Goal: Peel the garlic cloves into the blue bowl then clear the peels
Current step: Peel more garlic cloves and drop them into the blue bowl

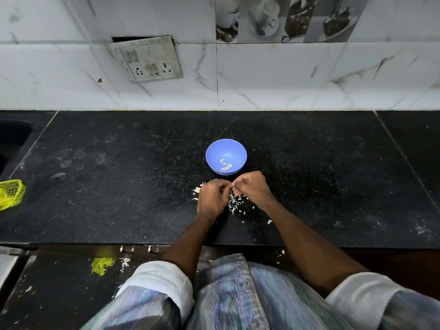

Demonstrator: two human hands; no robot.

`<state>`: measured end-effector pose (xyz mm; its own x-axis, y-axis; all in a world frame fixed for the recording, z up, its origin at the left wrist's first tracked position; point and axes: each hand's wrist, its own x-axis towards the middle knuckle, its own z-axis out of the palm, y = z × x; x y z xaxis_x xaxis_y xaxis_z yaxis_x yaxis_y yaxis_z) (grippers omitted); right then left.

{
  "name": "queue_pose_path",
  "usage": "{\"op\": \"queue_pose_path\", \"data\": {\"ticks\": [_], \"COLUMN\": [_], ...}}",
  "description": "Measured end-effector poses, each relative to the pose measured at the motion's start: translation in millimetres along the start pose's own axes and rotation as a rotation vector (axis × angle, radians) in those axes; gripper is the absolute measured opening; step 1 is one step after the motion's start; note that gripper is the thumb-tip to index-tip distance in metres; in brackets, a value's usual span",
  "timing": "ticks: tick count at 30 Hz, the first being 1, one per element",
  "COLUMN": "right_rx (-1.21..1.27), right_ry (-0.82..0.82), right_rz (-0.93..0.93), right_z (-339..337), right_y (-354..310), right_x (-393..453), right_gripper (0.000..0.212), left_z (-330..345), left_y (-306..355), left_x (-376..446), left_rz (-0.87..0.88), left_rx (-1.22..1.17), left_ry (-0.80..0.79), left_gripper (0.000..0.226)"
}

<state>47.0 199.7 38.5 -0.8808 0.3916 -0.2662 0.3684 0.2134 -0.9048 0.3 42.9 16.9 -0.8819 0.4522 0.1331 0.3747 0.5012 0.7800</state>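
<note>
Black speckled stone counter, polished, w/ faint smudges at left. Round blue bowl, smooth plastic, sits mid-counter; a few pale curved peeled cloves lie in its bottom. Just in front of bowl, both hands meet fingertip to fingertip: left hand & right hand, fingers curled, each grip narrow, pinching a tiny whitish garlic clove between them, mostly hidden. Under & beside the hands, a scatter of thin papery white peels on the counter. Yellow mesh bag at counter's left edge. White marble-look tile wall behind, w/ a grubby square switch plate.
</note>
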Motion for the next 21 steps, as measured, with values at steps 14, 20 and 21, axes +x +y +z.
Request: {"op": "queue_pose_path", "data": {"ticks": [14,20,21], "right_rx": [0.081,0.187,0.193], "right_ry": [0.022,-0.02,-0.031], "right_rz": [0.045,0.088,0.094], "right_z": [4,4,4], "right_y": [-5,-10,-9], "right_x": [2,2,2], "right_gripper": [0.015,0.011,0.011], "left_z": [4,3,2], "left_y": [-4,-3,-3], "left_x": [6,11,12], "left_rz": [-0.115,-0.155,-0.157], "left_rx": [-0.262,-0.351,-0.357], "left_ry": [0.041,0.075,0.083], "left_gripper": [0.009,0.008,0.006]}}
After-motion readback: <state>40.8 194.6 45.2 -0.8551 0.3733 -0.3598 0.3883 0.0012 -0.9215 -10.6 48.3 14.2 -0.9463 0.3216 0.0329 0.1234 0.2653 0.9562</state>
